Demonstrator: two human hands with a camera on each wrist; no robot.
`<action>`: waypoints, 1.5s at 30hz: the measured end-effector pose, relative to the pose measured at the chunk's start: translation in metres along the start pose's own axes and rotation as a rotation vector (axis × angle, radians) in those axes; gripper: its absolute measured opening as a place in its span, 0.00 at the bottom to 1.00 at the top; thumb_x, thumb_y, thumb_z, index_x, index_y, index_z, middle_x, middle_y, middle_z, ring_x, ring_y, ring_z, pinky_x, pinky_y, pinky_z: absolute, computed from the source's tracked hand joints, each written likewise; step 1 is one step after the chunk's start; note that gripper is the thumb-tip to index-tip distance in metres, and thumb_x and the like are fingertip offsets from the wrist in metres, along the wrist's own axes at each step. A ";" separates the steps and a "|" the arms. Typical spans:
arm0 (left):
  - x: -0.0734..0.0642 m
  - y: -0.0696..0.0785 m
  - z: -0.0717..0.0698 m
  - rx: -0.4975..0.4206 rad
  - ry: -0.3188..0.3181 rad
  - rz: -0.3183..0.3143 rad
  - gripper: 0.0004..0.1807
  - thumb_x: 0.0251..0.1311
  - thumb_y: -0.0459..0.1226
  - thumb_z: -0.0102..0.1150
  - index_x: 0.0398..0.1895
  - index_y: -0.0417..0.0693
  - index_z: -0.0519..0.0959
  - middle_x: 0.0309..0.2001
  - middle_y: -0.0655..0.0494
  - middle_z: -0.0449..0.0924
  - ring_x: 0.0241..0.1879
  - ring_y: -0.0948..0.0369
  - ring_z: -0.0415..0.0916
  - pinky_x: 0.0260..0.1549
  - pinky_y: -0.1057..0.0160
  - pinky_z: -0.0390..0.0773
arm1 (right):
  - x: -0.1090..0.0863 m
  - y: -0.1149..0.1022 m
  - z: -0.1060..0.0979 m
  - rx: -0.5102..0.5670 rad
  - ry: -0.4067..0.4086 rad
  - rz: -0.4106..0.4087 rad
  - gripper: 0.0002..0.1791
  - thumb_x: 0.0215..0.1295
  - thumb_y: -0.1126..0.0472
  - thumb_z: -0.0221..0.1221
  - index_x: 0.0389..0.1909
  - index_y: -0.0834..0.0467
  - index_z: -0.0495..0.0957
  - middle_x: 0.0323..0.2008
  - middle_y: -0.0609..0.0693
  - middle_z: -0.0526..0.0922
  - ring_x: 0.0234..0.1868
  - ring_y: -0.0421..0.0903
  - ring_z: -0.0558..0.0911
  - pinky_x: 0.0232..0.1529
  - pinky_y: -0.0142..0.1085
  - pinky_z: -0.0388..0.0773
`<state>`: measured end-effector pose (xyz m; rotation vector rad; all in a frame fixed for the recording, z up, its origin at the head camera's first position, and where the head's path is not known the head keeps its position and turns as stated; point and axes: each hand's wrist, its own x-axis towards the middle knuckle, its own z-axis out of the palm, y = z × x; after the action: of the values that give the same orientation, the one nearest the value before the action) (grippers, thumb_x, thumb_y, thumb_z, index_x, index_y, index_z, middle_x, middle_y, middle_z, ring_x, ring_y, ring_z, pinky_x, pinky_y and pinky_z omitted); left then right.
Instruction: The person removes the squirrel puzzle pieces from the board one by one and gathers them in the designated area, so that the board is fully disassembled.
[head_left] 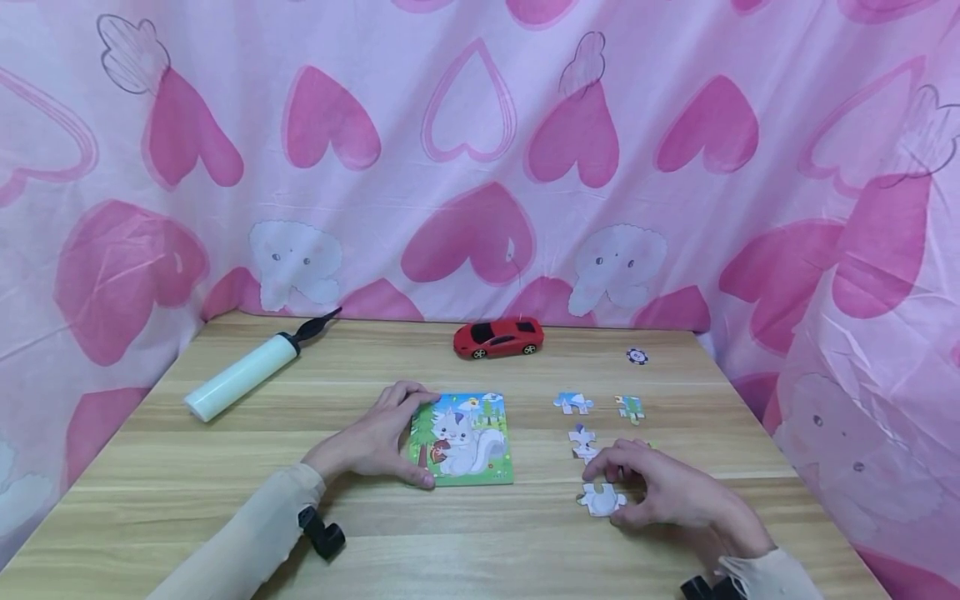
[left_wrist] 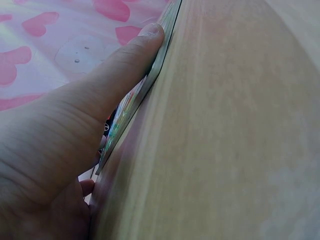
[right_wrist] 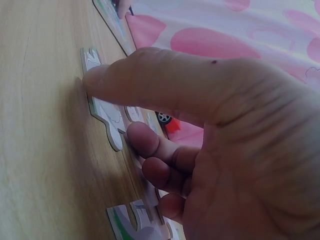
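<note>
A square puzzle board (head_left: 474, 454) with a white squirrel picture lies flat on the table. My left hand (head_left: 375, 437) holds it by the left side, thumb at the front edge and fingers at the back left corner. In the left wrist view the thumb lies against the edge of the board (left_wrist: 132, 107). My right hand (head_left: 667, 487) pinches a white puzzle piece (head_left: 602, 501) between thumb and index finger, right of the board. The right wrist view shows this piece (right_wrist: 106, 111) tilted, partly behind the thumb.
Loose puzzle pieces lie near the right hand: a blue one (head_left: 573, 403), a green one (head_left: 631, 408) and a white-and-purple one (head_left: 581, 442). Toward the back stand a red toy car (head_left: 498, 338) and a round chip (head_left: 637, 357). A hand pump (head_left: 243, 379) lies at the left.
</note>
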<state>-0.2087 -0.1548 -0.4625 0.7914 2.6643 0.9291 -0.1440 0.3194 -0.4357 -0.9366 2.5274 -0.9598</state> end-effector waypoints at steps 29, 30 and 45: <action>0.000 0.000 0.001 -0.011 -0.004 -0.009 0.70 0.42 0.68 0.88 0.88 0.56 0.62 0.82 0.51 0.56 0.80 0.47 0.54 0.80 0.32 0.63 | 0.060 -0.035 -0.010 0.137 0.390 0.018 0.43 0.73 0.63 0.75 0.84 0.46 0.66 0.72 0.57 0.79 0.56 0.56 0.88 0.49 0.36 0.87; 0.000 -0.001 0.002 -0.009 -0.003 -0.009 0.70 0.42 0.68 0.88 0.88 0.56 0.62 0.82 0.51 0.56 0.80 0.47 0.54 0.80 0.32 0.63 | 0.064 -0.038 -0.010 0.136 0.395 0.020 0.44 0.72 0.62 0.75 0.84 0.46 0.65 0.73 0.56 0.79 0.57 0.57 0.88 0.50 0.37 0.88; 0.000 -0.002 0.001 0.001 -0.005 -0.007 0.70 0.43 0.68 0.88 0.88 0.57 0.62 0.81 0.51 0.57 0.80 0.47 0.54 0.80 0.31 0.63 | 0.119 -0.082 -0.017 0.199 0.466 -0.039 0.47 0.72 0.56 0.76 0.86 0.45 0.63 0.69 0.51 0.80 0.61 0.54 0.87 0.54 0.39 0.87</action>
<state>-0.2094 -0.1557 -0.4645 0.7826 2.6616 0.9229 -0.2025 0.2022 -0.3709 -0.7753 2.7090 -1.5652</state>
